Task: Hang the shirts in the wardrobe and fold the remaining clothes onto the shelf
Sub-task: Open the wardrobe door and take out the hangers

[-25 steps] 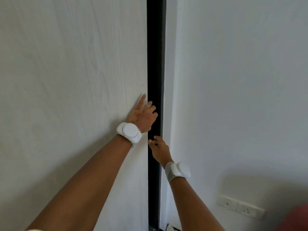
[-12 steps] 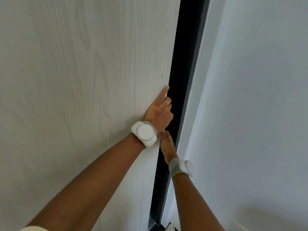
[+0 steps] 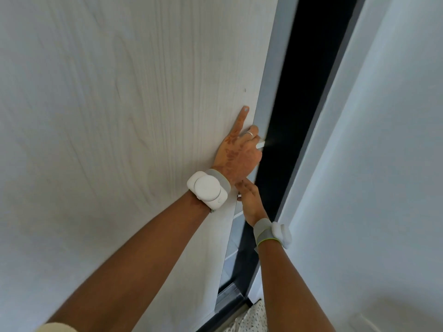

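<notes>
Pale wood-grain wardrobe door (image 3: 134,116), matt laminate look.
Smooth grey edge band (image 3: 271,80) along it; matt painted white wall (image 3: 383,164); smooth white plastic wrist pods (image 3: 207,188) on grey woven cloth straps (image 3: 263,232); shiny metal ring (image 3: 250,133); speckled floor (image 3: 254,317).

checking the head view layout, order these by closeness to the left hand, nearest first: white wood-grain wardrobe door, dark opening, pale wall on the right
1. White wood-grain wardrobe door: touched by the left hand at its right edge.
2. Dark opening: just right of the hand.
3. Pale wall: far right, beyond the opening.

Pale wood-grain wardrobe door (image 3: 131,116), speckled floor (image 3: 254,319), white wall (image 3: 383,164).
</notes>
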The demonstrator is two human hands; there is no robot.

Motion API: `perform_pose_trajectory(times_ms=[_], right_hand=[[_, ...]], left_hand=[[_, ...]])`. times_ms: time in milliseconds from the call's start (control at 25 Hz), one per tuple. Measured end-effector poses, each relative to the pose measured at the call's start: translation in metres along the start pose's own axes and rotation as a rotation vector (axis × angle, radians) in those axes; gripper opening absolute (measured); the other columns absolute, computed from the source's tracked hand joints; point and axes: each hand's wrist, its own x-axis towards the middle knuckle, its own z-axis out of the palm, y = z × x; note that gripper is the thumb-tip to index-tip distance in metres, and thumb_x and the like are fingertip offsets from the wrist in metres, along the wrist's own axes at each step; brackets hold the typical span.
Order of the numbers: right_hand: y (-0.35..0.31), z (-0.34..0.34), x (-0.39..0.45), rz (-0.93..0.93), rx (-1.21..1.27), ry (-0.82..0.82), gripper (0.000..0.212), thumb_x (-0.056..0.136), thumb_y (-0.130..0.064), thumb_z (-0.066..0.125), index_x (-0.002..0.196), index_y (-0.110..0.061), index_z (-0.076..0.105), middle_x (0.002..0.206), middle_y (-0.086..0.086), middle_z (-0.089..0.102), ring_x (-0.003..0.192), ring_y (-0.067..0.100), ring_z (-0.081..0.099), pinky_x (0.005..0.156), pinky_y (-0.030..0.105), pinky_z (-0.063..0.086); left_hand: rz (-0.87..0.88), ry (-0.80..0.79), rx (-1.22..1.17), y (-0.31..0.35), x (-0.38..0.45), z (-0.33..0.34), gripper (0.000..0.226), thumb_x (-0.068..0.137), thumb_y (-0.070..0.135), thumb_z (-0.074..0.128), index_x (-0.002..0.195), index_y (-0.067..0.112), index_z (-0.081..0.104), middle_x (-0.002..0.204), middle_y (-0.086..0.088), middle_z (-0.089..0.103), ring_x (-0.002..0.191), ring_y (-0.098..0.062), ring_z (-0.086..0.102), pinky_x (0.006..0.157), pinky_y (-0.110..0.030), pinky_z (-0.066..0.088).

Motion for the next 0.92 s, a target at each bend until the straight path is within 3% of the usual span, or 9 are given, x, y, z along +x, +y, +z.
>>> perform_pose_trajectory(times_ms=[160,320,560,680,720,800,840,920], right_hand=[[-0.005,0.044,-0.032,0.002,-0.041,-0.124,0.020,0.101,-0.024,0.047,0.106,-0.013,0.063,0.088,-0.005,0.065,0.072,0.001,0.058,0.062,0.008,0.046],[-0.004,0.075,-0.052,-0.009,-0.038,-0.217,0.013,0.096,-0.022,0.056,0.096,-0.012,0.064,0.083,-0.002,0.061,0.068,0.006,0.053,0.059,0.011,0.042],[-0.005,0.141,-0.085,0.001,-0.096,-0.374,0.011,0.093,-0.013,0.059,0.099,-0.004,0.063,0.082,0.001,0.063,0.075,0.015,0.054,0.064,0.024,0.040],[-0.005,0.175,-0.103,-0.026,-0.133,-0.468,0.019,0.090,-0.012,0.064,0.102,0.003,0.062,0.084,0.005,0.061,0.072,0.015,0.051,0.060,0.024,0.041],[-0.005,0.187,-0.108,-0.040,-0.132,-0.500,0.021,0.089,-0.012,0.066,0.102,0.004,0.062,0.083,0.006,0.060,0.071,0.015,0.050,0.059,0.024,0.041],[-0.009,0.207,-0.118,-0.053,-0.140,-0.557,0.017,0.087,-0.012,0.070,0.094,0.002,0.064,0.072,-0.001,0.058,0.065,0.011,0.050,0.057,0.023,0.042],[-0.010,0.219,-0.124,-0.059,-0.143,-0.598,0.012,0.086,-0.011,0.070,0.090,-0.001,0.064,0.062,-0.010,0.057,0.060,0.007,0.051,0.055,0.020,0.043],[-0.015,0.243,-0.139,-0.065,-0.151,-0.686,0.010,0.085,-0.008,0.071,0.088,-0.003,0.063,0.054,-0.018,0.059,0.053,-0.001,0.056,0.053,0.013,0.044]], left_hand=[[-0.085,0.002,0.063,-0.023,-0.058,-0.017,0.012,0.085,0.018,0.064,0.082,0.020,0.075,0.101,-0.002,0.068,0.125,-0.028,0.049,0.111,-0.068,0.003],[-0.136,-0.013,0.110,-0.037,-0.102,-0.028,0.012,0.082,0.017,0.066,0.078,0.022,0.076,0.098,0.000,0.068,0.126,-0.026,0.049,0.110,-0.070,-0.002],[-0.279,0.055,0.155,-0.062,-0.179,-0.052,0.012,0.082,0.014,0.065,0.075,0.019,0.074,0.084,0.002,0.069,0.119,-0.022,0.056,0.110,-0.070,0.007],[-0.340,0.132,0.193,-0.075,-0.217,-0.062,0.018,0.084,0.009,0.059,0.080,0.020,0.073,0.101,-0.001,0.071,0.123,-0.021,0.055,0.109,-0.069,0.018],[-0.369,0.171,0.212,-0.079,-0.230,-0.065,0.022,0.087,0.008,0.054,0.088,0.020,0.073,0.116,-0.003,0.068,0.128,-0.023,0.052,0.109,-0.067,0.022],[-0.509,0.225,0.259,-0.087,-0.253,-0.072,0.037,0.089,0.014,0.050,0.123,0.022,0.063,0.145,-0.006,0.048,0.139,-0.027,0.039,0.111,-0.060,0.025],[-0.633,0.223,0.278,-0.091,-0.267,-0.076,0.051,0.088,0.021,0.051,0.139,0.020,0.050,0.152,-0.007,0.037,0.143,-0.028,0.031,0.113,-0.057,0.025],[-0.880,0.195,0.250,-0.101,-0.296,-0.085,0.076,0.084,0.037,0.055,0.150,0.013,0.027,0.157,-0.011,0.024,0.147,-0.028,0.017,0.116,-0.056,0.019]])
